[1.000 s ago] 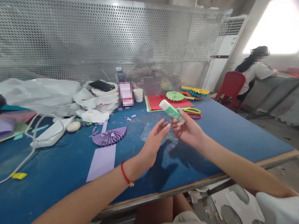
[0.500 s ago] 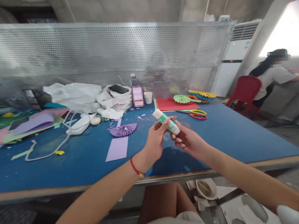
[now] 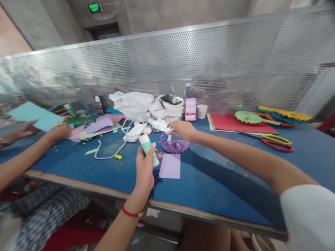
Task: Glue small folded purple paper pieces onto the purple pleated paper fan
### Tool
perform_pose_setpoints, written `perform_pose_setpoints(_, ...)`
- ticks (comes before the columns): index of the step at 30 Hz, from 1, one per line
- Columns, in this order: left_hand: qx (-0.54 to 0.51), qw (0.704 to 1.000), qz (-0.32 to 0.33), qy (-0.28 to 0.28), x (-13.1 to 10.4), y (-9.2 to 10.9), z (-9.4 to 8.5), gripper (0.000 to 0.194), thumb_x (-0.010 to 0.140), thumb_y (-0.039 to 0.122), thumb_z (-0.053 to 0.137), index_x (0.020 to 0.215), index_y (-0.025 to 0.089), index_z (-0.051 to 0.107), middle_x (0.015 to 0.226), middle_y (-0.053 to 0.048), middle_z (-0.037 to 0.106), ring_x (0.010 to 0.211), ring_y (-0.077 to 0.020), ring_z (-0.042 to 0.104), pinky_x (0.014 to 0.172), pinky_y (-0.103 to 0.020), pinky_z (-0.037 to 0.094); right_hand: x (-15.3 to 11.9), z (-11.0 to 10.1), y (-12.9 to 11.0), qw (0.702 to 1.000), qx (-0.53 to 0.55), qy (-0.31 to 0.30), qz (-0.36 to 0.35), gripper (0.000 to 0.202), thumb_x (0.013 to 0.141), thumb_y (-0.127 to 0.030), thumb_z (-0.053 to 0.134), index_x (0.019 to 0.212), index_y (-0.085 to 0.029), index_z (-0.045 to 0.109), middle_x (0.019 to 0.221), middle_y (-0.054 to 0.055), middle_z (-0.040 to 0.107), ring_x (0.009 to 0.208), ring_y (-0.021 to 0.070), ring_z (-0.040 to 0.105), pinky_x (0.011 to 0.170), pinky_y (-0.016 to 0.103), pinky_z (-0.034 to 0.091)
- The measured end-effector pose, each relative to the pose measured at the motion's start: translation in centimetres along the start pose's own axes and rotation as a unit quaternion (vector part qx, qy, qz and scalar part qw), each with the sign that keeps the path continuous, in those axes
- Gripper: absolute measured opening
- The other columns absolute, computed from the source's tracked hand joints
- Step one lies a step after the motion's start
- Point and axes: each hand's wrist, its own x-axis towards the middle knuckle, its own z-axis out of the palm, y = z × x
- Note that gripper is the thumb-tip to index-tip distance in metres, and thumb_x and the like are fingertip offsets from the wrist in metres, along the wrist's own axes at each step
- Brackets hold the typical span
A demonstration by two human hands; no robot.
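Observation:
My left hand (image 3: 145,165) is wrapped round a white and green glue stick (image 3: 147,146), held tilted above the table's near side. My right hand (image 3: 183,130) reaches out over a pleated purple paper fan (image 3: 175,146), with its fingers stretched to the left near a white crumpled bag or tissue (image 3: 160,125). The fan's narrow paper strip (image 3: 169,138) shows just below those fingertips. A flat light purple paper piece (image 3: 170,166) lies in front of the fan.
At the left, another person's hands (image 3: 60,131) hold a light blue sheet (image 3: 38,115). Scissors (image 3: 278,142) lie right of centre, by red paper (image 3: 226,122) and folded paper fans (image 3: 286,114). A paper cup (image 3: 202,111) and bottle (image 3: 189,101) stand at the back.
My view has swung left. My right hand has left the glue stick and moved over to the purple fan, while my left hand keeps the stick.

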Motion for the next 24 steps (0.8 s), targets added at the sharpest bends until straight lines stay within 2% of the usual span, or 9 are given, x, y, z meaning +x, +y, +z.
perform_pose_setpoints(2,0.047,0.998,-0.010,-0.030,-0.1,-0.2,-1.1,0.044,0.067,0.042,0.090,0.088,0.017,0.061,0.059,0.009,0.058,0.044,-0.0063,0.053,0.046,-0.018,0.043,4.2,1.3,0.5,0.999,-0.043,0.018,0.009,0.036,0.096,-0.030,0.067,0.129,-0.015,0.062,0.138,0.016,0.061,0.126,0.0277,0.060,0.104,0.046,0.052)
perform_pose_setpoints(4,0.081,0.995,-0.025,-0.061,-0.6,-0.5,-1.8,0.045,0.069,0.049,0.087,0.089,0.016,0.062,0.060,0.007,0.059,0.043,-0.0065,0.051,0.043,-0.018,0.040,6.9,2.8,0.8,0.997,-0.069,0.024,0.025,0.040,0.098,-0.036,0.064,0.133,-0.017,0.060,0.136,0.012,0.061,0.119,0.0255,0.063,0.099,0.048,0.056)
perform_pose_setpoints(8,0.107,0.988,-0.051,-0.095,-1.8,-0.8,-2.6,0.055,0.071,0.059,0.082,0.098,0.015,0.064,0.063,0.004,0.061,0.046,-0.0064,0.049,0.046,-0.019,0.042,8.8,4.2,1.6,0.996,-0.070,0.027,0.046,0.037,0.099,-0.037,0.064,0.130,-0.017,0.061,0.132,0.010,0.063,0.113,0.0227,0.066,0.096,0.044,0.057)
perform_pose_setpoints(11,0.104,0.987,-0.068,-0.102,-2.3,-0.9,-3.0,0.063,0.069,0.064,0.082,0.103,0.014,0.064,0.059,0.006,0.056,0.044,-0.0059,0.046,0.044,-0.018,0.039,9.0,3.0,2.2,0.997,-0.037,0.050,0.049,0.038,0.099,-0.039,0.064,0.131,-0.018,0.061,0.131,0.010,0.063,0.113,0.0232,0.066,0.095,0.045,0.058)
perform_pose_setpoints(14,0.101,0.986,-0.068,-0.110,-2.7,-0.9,-2.8,0.066,0.069,0.056,0.086,0.115,0.013,0.066,0.053,0.009,0.050,0.043,-0.0054,0.041,0.043,-0.017,0.038,8.5,0.3,2.0,0.992,0.025,0.109,0.054,0.031,0.099,-0.033,0.062,0.124,-0.015,0.064,0.132,0.011,0.063,0.119,0.0248,0.062,0.100,0.047,0.055)
perform_pose_setpoints(16,0.099,0.985,-0.053,-0.130,-3.2,-0.8,-2.3,0.065,0.070,0.047,0.087,0.121,0.013,0.067,0.049,0.011,0.047,0.040,-0.0052,0.039,0.041,-0.017,0.037,7.3,-1.5,1.3,0.983,0.087,0.150,0.058,0.023,0.097,-0.020,0.055,0.114,-0.013,0.068,0.131,0.013,0.064,0.123,0.0247,0.059,0.103,0.042,0.052)
perform_pose_setpoints(18,0.095,0.982,-0.038,-0.160,-3.9,-0.5,-1.7,0.060,0.070,0.041,0.087,0.119,0.012,0.069,0.045,0.011,0.045,0.037,-0.0051,0.036,0.039,-0.017,0.035,4.9,-2.9,0.1,0.971,0.164,0.163,0.061,0.028,0.091,-0.016,0.050,0.111,-0.012,0.069,0.121,0.013,0.068,0.113,0.0224,0.063,0.094,0.036,0.054)
perform_pose_setpoints(23,0.083,0.965,-0.031,-0.245,-6.1,-0.5,0.1,0.041,0.074,0.041,0.085,0.103,0.013,0.076,0.040,0.010,0.041,0.033,-0.0050,0.034,0.036,-0.018,0.031,-4.8,-4.3,-3.4,0.933,0.343,0.091,0.067,0.028,0.076,-0.037,0.062,0.094,-0.017,0.071,0.093,0.007,0.073,0.079,0.0166,0.067,0.066,0.026,0.054)
perform_pose_setpoints(24,0.083,0.960,-0.032,-0.265,-6.6,-0.6,0.6,0.039,0.076,0.041,0.083,0.102,0.013,0.076,0.041,0.009,0.042,0.033,-0.0050,0.035,0.036,-0.018,0.031,-6.8,-4.4,-3.9,0.899,0.427,0.056,0.084,0.030,0.074,-0.041,0.066,0.092,-0.018,0.072,0.092,0.006,0.073,0.076,0.0155,0.065,0.062,0.024,0.051)
